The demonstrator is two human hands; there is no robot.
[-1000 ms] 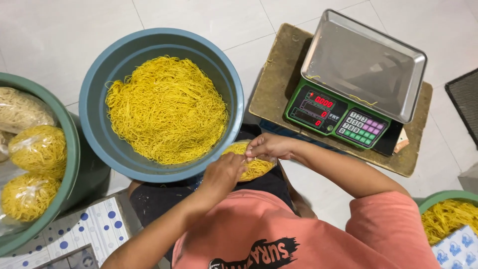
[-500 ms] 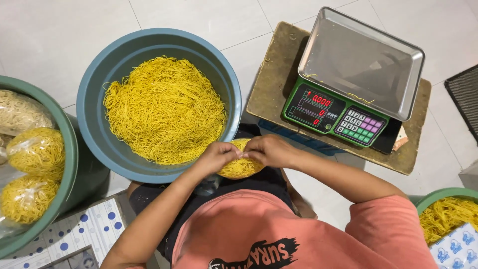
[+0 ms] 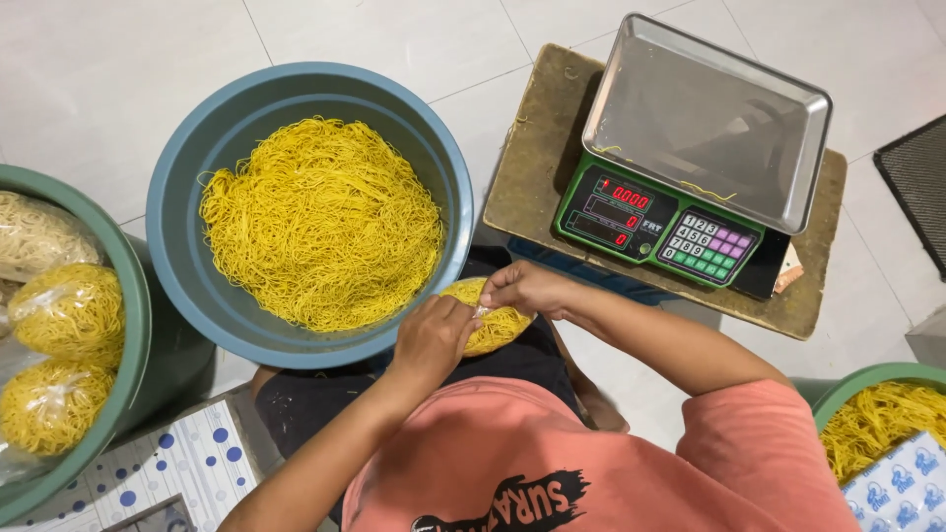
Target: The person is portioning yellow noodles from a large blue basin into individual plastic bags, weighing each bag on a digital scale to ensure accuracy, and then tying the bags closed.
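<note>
Both hands [image 3: 434, 335] [image 3: 522, 286] have perhaps barely shifted on noodle bag [image 3: 498, 325].

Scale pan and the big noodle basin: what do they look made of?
Scale pan: looks like brushed stainless steel, grey with dull reflections and a rolled rim. Basin: likely moulded plastic, matte blue-grey, smooth thick rim with no shine.

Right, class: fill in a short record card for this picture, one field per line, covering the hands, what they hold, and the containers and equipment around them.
Left hand: left hand grips the bag of noodles at its top
Right hand: right hand pinches the same bag from the other side
Nearest container: blue-grey basin of loose yellow noodles, in front of the hands
Left side: green tub holding filled noodle bags
Equipment: green scale with a bare steel pan, on a wooden stool
Right corner: second green tub with noodles
</note>
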